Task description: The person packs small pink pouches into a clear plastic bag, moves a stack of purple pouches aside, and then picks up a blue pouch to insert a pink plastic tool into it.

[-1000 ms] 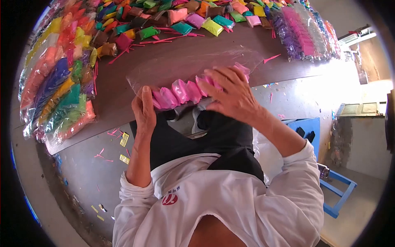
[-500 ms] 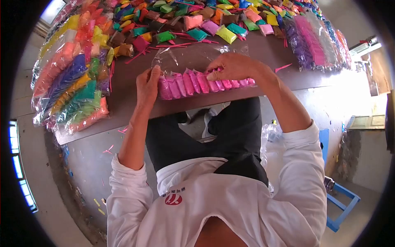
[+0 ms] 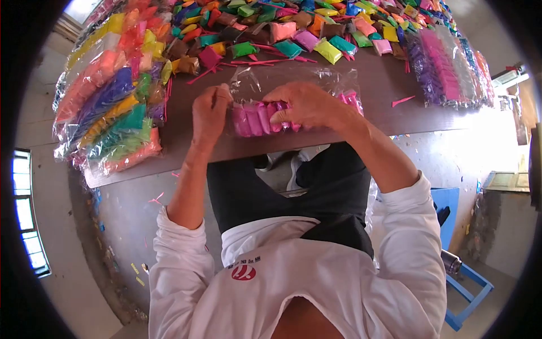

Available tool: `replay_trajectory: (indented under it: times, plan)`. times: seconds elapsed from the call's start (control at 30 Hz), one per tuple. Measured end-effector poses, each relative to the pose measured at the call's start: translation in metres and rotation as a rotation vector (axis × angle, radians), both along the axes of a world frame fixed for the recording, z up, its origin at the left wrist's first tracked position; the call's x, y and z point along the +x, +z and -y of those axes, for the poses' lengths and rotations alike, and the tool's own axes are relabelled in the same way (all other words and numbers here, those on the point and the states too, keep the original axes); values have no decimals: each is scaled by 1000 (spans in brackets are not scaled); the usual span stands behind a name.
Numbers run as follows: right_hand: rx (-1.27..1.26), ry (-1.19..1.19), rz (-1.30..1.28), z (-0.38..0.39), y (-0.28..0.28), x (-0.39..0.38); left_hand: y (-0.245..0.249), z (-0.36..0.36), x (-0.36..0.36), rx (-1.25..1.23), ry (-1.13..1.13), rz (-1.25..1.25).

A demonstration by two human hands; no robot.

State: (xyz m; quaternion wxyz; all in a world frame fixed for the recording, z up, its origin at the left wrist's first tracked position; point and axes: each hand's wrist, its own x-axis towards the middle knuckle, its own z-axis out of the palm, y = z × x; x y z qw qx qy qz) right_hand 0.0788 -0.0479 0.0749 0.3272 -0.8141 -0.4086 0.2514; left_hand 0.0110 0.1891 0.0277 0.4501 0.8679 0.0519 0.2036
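A clear plastic bag (image 3: 248, 81) lies near the table's front edge, with a row of pink packets (image 3: 252, 120) inside it. My left hand (image 3: 210, 113) pinches the bag's left end, thumb and fingers pressed together. Over the middle of the row is my right hand (image 3: 305, 107), its fingers bent down on the packets and its thumb toward the left. The palm and forearm hide part of the row; a few packets show at the right end. Whether the right fingers grip a packet is hard to see.
Filled bags of coloured packets (image 3: 107, 101) are stacked at the left, and more bags (image 3: 443, 68) stand at the right. Loose coloured packets (image 3: 288, 48) cover the table's (image 3: 195, 141) far side. A pink strip (image 3: 402, 101) lies right of the bag.
My right hand has moved left along the row, covering its middle and exposing the right-end packets. My left hand still holds the left end. The whole view has shifted slightly.
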Motion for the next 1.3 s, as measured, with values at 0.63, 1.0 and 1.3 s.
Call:
replay_trajectory:
  times: [0.63, 1.0, 1.3]
  plan:
    - [93, -132, 308, 19, 0, 19, 12, 61, -3, 149, -190, -77]
    - [181, -266, 625, 104, -16, 7, 1, 62, -1, 139, -175, -45]
    - [71, -166, 563, 101, -29, 5, 3, 61, -2, 164, -180, -63]
